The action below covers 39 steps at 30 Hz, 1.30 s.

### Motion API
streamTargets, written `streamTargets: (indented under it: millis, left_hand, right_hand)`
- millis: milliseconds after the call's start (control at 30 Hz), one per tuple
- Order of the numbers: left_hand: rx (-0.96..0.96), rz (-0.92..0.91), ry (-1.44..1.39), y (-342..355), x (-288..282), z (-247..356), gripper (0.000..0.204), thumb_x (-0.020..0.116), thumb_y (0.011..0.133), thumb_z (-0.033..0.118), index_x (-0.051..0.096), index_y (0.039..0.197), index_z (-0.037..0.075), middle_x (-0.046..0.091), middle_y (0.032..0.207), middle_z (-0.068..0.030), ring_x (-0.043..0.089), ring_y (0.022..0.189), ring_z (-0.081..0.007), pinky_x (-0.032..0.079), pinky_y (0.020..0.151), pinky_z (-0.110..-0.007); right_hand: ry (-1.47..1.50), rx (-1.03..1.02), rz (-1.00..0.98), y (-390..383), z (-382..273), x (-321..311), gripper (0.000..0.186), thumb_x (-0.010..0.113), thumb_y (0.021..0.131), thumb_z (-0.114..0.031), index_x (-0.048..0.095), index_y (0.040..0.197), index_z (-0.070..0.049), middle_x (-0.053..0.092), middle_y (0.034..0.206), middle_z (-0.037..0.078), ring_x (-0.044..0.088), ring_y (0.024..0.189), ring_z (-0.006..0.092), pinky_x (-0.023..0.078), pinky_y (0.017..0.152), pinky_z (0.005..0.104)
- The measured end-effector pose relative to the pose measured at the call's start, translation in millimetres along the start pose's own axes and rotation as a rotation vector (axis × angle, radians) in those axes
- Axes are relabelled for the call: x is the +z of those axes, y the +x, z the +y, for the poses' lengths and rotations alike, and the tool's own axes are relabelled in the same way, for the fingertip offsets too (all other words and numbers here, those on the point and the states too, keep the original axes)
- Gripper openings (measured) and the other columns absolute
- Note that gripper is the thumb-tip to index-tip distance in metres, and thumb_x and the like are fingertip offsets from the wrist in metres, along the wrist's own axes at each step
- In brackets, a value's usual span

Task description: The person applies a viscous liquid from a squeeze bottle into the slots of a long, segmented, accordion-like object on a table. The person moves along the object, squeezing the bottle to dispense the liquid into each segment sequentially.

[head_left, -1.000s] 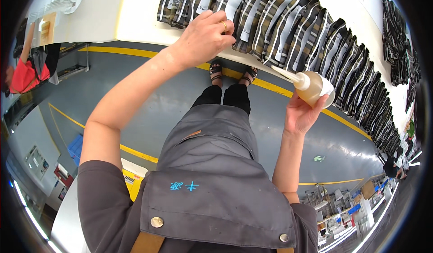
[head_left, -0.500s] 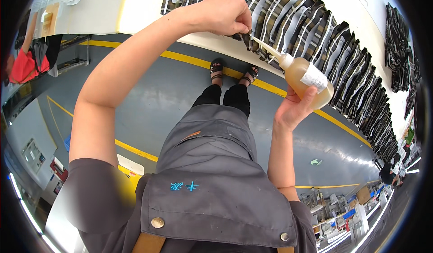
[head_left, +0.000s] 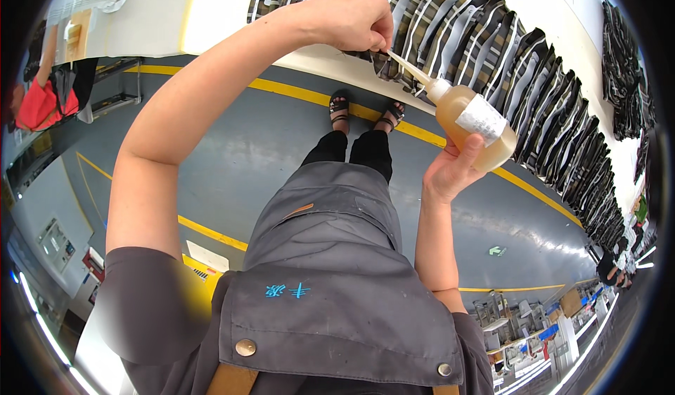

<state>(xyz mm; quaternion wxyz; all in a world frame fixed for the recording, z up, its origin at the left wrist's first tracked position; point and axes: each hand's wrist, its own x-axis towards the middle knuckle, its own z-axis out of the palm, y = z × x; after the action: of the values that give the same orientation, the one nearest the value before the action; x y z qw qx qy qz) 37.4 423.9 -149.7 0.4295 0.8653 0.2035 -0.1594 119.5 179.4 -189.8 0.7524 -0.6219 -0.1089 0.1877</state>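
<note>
My right hand (head_left: pixel 451 173) is wrapped round the lower body of a clear squeeze bottle (head_left: pixel 457 110) of amber liquid with a white label. The bottle tilts, its long pale nozzle (head_left: pixel 409 66) pointing up and left. The nozzle's tip is right beside the fingertips of my left hand (head_left: pixel 358 21), and I cannot tell whether they touch. Thumb and fingers of that hand are pinched on the edge of a plaid fabric piece (head_left: pixel 394 70) at the table's near edge. More plaid pieces with white edging (head_left: pixel 485 43) lie overlapped in a long row; my left hand partly hides them.
The white table (head_left: pixel 232 15) runs along the far side, curving away to the right. Another pile of plaid pieces (head_left: pixel 622 78) lies at the far right. A person (head_left: pixel 610 265) is at the right rim. Yellow lines (head_left: pixel 281 91) mark the grey floor (head_left: pixel 232 120).
The bottle and my right hand have shifted slightly left, bringing the nozzle tip closer to my left fingertips. My left hand stays nearly where it was, still pinched on the fabric.
</note>
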Motion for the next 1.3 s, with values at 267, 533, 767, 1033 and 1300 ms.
streamTargets:
  millis: [267, 533, 767, 1033, 1300]
  left_hand:
    - [0.092, 0.094, 0.325, -17, 0, -5, 0.009, 0.059, 0.073, 0.003, 0.067, 0.076, 0.003, 0.062, 0.073, -0.0074, 0.053, 0.087, -0.0234, 0.045, 0.076, -0.034]
    - [0.243, 0.193, 0.6, -31, 13, -11, 0.009, 0.064, 0.069, 0.006, 0.068, 0.076, 0.003, 0.06, 0.08, -0.0048, 0.05, 0.083, -0.0222, 0.043, 0.077, -0.033]
    - [0.373, 0.186, 0.451, -24, 17, -9, 0.008, 0.064, 0.069, 0.008, 0.068, 0.073, 0.003, 0.061, 0.076, -0.0035, 0.048, 0.079, -0.022, 0.043, 0.075, -0.032]
    - [0.172, 0.037, 0.415, -11, 10, -4, 0.009, 0.059, 0.071, 0.006, 0.067, 0.072, 0.003, 0.062, 0.068, -0.0045, 0.049, 0.082, -0.0221, 0.044, 0.074, -0.033]
    - [0.138, -0.068, 0.359, -11, 8, -7, 0.01, 0.06, 0.07, 0.006, 0.068, 0.075, 0.001, 0.065, 0.075, -0.0058, 0.051, 0.087, -0.0213, 0.044, 0.079, -0.032]
  right_hand:
    - [0.122, 0.089, 0.104, -10, -5, -10, 0.062, 0.062, 0.082, -0.041, 0.034, 0.128, -0.009, 0.048, 0.118, 0.007, 0.052, 0.108, 0.0201, 0.05, 0.088, 0.036]
    - [0.163, 0.202, 0.119, -14, -9, -14, 0.057, 0.059, 0.084, -0.041, 0.038, 0.125, -0.006, 0.051, 0.117, 0.009, 0.054, 0.105, 0.0198, 0.05, 0.088, 0.0348]
    - [0.168, 0.218, 0.102, -12, -11, -12, 0.055, 0.057, 0.086, -0.039, 0.037, 0.125, -0.006, 0.051, 0.117, 0.009, 0.055, 0.105, 0.0197, 0.05, 0.088, 0.0345]
    - [0.117, 0.169, 0.088, -13, -3, -5, 0.057, 0.059, 0.085, -0.037, 0.035, 0.127, -0.006, 0.049, 0.118, 0.009, 0.054, 0.105, 0.0206, 0.052, 0.086, 0.0351]
    - [0.152, 0.183, 0.088, -15, -3, -4, 0.059, 0.061, 0.084, -0.037, 0.035, 0.127, -0.006, 0.049, 0.117, 0.009, 0.054, 0.105, 0.0199, 0.052, 0.085, 0.0344]
